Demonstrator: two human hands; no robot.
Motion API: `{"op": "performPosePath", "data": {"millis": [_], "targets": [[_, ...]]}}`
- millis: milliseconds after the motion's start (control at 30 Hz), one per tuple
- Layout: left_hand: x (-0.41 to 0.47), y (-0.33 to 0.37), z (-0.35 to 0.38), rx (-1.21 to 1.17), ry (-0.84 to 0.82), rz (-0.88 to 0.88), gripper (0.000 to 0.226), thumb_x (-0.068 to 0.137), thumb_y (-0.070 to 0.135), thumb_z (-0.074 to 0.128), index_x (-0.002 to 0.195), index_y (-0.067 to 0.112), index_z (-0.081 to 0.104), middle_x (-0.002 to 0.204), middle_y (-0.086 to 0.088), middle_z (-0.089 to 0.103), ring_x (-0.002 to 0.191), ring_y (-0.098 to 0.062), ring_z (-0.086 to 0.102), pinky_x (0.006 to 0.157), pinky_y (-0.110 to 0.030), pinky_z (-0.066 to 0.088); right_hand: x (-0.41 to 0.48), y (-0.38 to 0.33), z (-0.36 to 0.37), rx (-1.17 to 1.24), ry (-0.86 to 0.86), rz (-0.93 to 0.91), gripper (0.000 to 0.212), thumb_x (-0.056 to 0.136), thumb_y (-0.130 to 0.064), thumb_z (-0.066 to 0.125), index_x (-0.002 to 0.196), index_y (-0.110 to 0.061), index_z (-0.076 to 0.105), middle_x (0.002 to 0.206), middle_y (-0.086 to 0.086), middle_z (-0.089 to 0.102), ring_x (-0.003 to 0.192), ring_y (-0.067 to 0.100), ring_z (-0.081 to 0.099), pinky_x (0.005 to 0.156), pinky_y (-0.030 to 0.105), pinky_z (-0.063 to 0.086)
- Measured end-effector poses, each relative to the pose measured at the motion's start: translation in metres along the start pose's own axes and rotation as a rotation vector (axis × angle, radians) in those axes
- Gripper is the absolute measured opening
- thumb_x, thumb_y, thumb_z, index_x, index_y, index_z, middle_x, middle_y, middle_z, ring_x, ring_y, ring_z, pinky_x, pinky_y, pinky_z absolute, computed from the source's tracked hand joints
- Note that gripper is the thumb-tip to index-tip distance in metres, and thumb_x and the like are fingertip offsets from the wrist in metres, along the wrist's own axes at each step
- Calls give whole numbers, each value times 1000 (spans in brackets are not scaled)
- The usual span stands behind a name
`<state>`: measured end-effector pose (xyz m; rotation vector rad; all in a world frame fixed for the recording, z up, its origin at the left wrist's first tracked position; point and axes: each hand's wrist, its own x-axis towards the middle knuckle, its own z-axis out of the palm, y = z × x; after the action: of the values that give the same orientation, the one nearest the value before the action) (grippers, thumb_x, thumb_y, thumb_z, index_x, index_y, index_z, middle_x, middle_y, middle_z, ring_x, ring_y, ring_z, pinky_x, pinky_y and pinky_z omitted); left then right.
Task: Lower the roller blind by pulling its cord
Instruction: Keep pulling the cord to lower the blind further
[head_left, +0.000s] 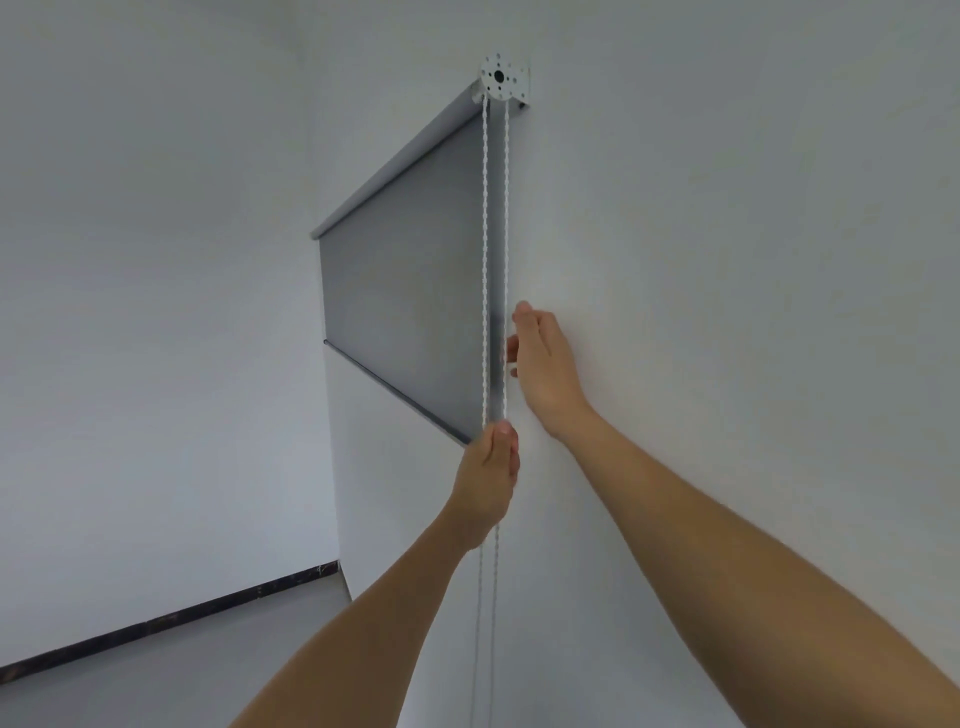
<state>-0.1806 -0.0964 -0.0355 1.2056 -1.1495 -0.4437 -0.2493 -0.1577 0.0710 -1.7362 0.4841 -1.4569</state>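
Hanging half-lowered on a white wall (727, 208), a grey roller blind (405, 291) has a white beaded cord (485, 260) at its right edge. Left hand (491, 478) pinches the cord; right hand (545, 364), at one o'clock from it, is loosely spread beside the cord.

The white wall (727, 218) is carrying a grey roller blind (405, 291), which is hanging flat against it from a round white bracket (500, 78) near the top edge. The grey floor (171, 670) is meeting the far wall at a dark skirting strip (156, 623).
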Motion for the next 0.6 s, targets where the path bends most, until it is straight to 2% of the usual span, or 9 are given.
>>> {"op": "performPosePath", "data": {"millis": [200,267,300,400,500,600], "targets": [[-25,-22,-1,98,-41,-22,44,109,36,28,73,15,43,58,-1,36,50,-12,29,47,-26,27,32,-25,20,86,-10,58,30,104,-50,40,103,-23,54,74,-3,63,67,13,61,70,36,54],[-33,-27,-3,110,-75,-47,44,109,37,28,73,16,42,56,2,36,49,-10,29,46,-24,26,40,-31,27,138,-10,97,31,105,-48,39,104,-21,54,77,-1,63,59,9,61,62,30,53],[-36,-30,-4,98,-98,-69,43,109,36,29,73,16,42,56,3,35,49,-10,28,46,-23,25,43,-33,31,156,-4,111,31,106,-47,38,102,-21,55,79,0,62,57,8,58,59,28,50],[-43,-34,-14,43,-194,-171,41,109,34,30,73,17,39,59,4,33,52,-11,25,48,-23,23,44,-30,37,124,46,88,38,108,-42,33,91,-22,60,82,0,56,65,12,48,64,31,41],[-40,-33,-25,32,-270,-220,46,110,37,28,78,13,49,65,1,47,56,-14,41,56,-24,38,35,-19,37,81,80,18,41,108,-38,30,83,-22,57,75,-2,51,65,14,44,65,34,39],[-28,-26,-32,-44,-211,-230,54,109,43,25,96,6,62,83,-6,65,80,-20,62,80,-34,52,25,-8,35,-10,87,-33,39,109,-35,29,80,-22,53,69,-3,49,59,13,42,61,33,38]]}}
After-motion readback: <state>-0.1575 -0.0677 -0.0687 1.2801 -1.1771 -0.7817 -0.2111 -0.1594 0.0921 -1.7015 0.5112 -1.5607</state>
